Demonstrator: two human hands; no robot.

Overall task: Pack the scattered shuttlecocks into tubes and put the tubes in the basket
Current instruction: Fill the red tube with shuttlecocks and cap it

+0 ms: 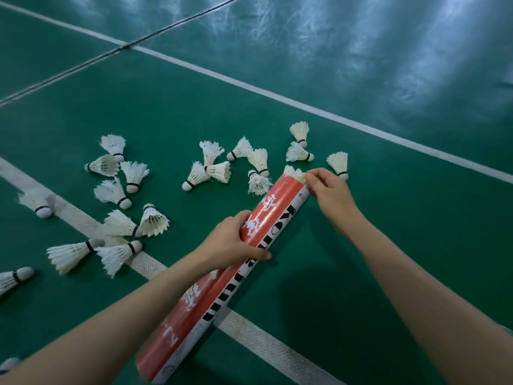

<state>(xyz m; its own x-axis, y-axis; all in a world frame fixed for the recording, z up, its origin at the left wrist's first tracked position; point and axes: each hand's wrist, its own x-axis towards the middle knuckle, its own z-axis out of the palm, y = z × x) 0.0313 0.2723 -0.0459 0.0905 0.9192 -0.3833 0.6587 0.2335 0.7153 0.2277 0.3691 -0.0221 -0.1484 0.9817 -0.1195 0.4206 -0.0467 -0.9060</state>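
My left hand (pixel 236 243) grips a long red and white tube (pixel 274 209) around its middle, and the tube slants up to the right above the green floor. A second red tube (pixel 191 309) lies alongside it, lower and nearer to me. At the upper tube's open mouth, the feathers of a white shuttlecock (pixel 294 172) stick out. My right hand (pixel 330 195) pinches those feathers at the rim. Several white shuttlecocks (pixel 205 173) lie scattered on the floor beyond and to the left of the tubes.
The green court floor (pixel 361 245) carries white lines (pixel 249 337), one passing under the tubes. More shuttlecocks lie at the left edge (pixel 16 276). The floor to the right of my right arm is bare green. No basket is in view.
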